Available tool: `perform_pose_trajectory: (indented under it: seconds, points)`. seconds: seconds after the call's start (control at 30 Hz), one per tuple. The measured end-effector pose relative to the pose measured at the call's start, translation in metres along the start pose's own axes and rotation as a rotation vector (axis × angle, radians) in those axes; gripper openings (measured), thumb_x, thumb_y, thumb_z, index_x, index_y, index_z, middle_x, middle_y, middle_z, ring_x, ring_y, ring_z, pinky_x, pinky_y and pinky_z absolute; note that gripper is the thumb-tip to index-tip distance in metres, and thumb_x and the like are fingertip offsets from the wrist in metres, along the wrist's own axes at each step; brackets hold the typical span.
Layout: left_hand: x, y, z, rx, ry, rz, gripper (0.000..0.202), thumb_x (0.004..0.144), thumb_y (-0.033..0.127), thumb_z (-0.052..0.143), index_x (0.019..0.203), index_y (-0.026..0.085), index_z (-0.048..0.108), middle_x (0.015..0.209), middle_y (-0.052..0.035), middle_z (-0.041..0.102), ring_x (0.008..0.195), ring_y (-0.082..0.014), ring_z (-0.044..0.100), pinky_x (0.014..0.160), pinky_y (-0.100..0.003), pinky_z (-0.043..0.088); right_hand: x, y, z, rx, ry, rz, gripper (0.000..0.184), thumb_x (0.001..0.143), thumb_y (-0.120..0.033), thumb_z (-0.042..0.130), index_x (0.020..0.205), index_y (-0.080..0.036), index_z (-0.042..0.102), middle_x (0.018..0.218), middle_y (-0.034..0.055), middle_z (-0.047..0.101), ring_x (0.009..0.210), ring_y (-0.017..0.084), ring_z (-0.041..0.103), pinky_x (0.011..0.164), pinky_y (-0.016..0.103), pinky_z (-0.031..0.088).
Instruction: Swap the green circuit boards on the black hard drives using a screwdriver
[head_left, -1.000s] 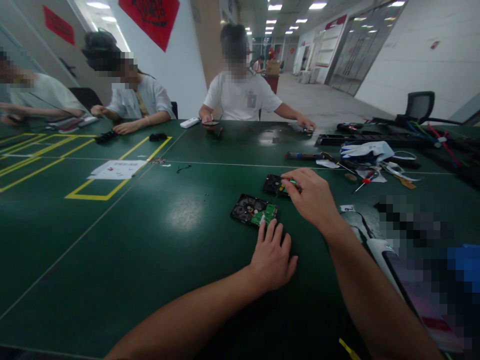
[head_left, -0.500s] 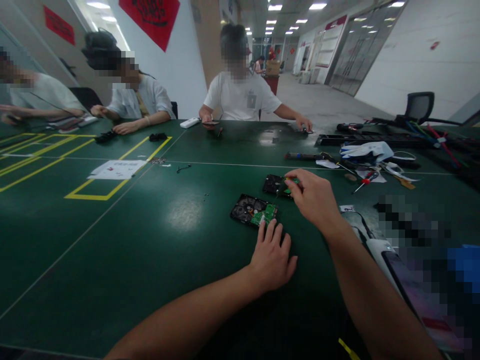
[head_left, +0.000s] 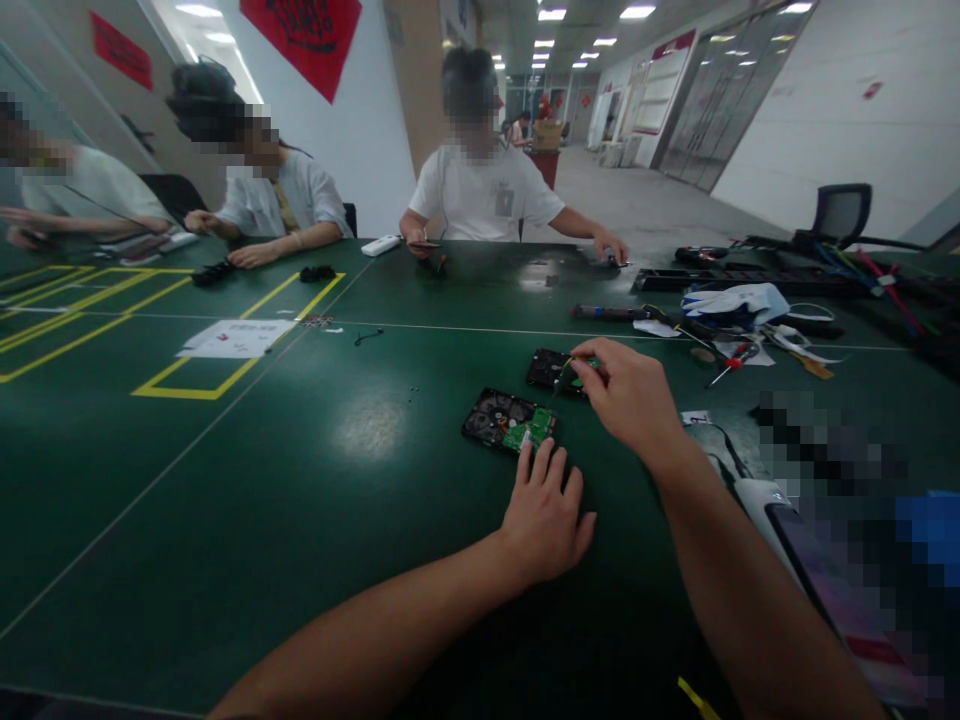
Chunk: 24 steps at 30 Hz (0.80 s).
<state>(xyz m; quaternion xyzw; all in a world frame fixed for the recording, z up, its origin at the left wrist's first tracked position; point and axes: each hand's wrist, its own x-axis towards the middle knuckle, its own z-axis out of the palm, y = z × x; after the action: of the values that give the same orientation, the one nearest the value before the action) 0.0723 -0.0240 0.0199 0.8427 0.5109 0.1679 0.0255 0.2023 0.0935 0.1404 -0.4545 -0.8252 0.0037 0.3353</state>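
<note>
The black rectangular hard drive [head_left: 493, 418], with a green circuit board [head_left: 538, 424] at its right end, lies flat on the dark green worktop [head_left: 225, 520], forward and slightly left of the left hand [head_left: 546, 512]; its long axis runs roughly left to right. The hands are apart. The left hand is nearer: palm down, fingers extended and slightly spread, fingertips resting at the drive's near right edge without gripping. The right hand [head_left: 624, 400] is raised beyond the drive's right end, thumb and forefinger pinched on a slim dark item [head_left: 562, 378] angled down and left; its type and any tip contact cannot be determined. A second black hard drive [head_left: 541, 366] sits just beyond, partly hidden by the right hand. Farther right lie a red-handled screwdriver [head_left: 732, 363] and crumpled white-and-blue fabric [head_left: 739, 302]; across the worktop sits a person in a white T-shirt [head_left: 476, 195]
</note>
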Motion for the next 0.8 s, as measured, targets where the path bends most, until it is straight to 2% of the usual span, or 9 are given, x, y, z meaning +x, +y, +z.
perform_pose_trajectory:
  seconds: [0.27,0.37,0.5,0.63,0.8]
  points:
    - [-0.0001,0.0,-0.0003,0.01,-0.006,0.005,0.059,0.099,0.053,0.043,0.138,0.01,0.056,0.152,-0.0217,0.047,0.151,-0.042,0.028,0.126,-0.066,0.014,-0.0008,-0.0013,0.0024,0.025,0.008,-0.02,0.018,0.099,-0.024,0.055,0.108,-0.02,0.07,0.109,0.0092,0.075,0.096,0.026,0.07,0.088,0.039,0.051]
    - [0.0001,0.0,-0.0017,0.006,-0.011,0.008,0.058,0.099,0.053,0.043,0.137,0.011,0.056,0.152,-0.0216,0.048,0.151,-0.0418,0.028,0.126,-0.065,0.015,-0.0005,-0.0009,0.0017,-0.006,0.013,-0.008,0.017,0.099,-0.027,0.057,0.106,-0.021,0.071,0.105,0.01,0.074,0.098,0.027,0.068,0.088,0.041,0.051]
    - [0.0002,-0.0005,-0.0014,0.001,-0.011,0.003,0.059,0.1,0.053,0.042,0.138,0.011,0.056,0.152,-0.0218,0.047,0.151,-0.0419,0.028,0.126,-0.066,0.014,0.0001,0.0008,0.0004,-0.002,0.002,-0.02,0.016,0.097,-0.022,0.056,0.106,-0.022,0.07,0.107,0.0097,0.075,0.099,0.028,0.069,0.088,0.041,0.05]
    - [-0.0001,-0.0006,0.0001,-0.004,-0.013,0.002,0.059,0.1,0.054,0.042,0.139,0.011,0.056,0.153,-0.0216,0.047,0.151,-0.0417,0.028,0.125,-0.066,0.015,-0.0005,0.002,0.0011,0.03,0.001,0.015,0.019,0.097,-0.021,0.055,0.111,-0.021,0.068,0.108,0.0097,0.075,0.093,0.026,0.071,0.083,0.039,0.051]
    - [0.0,0.0003,-0.0005,-0.004,-0.015,-0.007,0.059,0.1,0.054,0.042,0.138,0.011,0.056,0.153,-0.0213,0.047,0.151,-0.0417,0.028,0.126,-0.066,0.014,-0.0015,0.0009,0.0026,0.023,0.007,-0.013,0.016,0.098,-0.025,0.055,0.107,-0.021,0.068,0.11,0.0097,0.073,0.088,0.025,0.069,0.084,0.039,0.05]
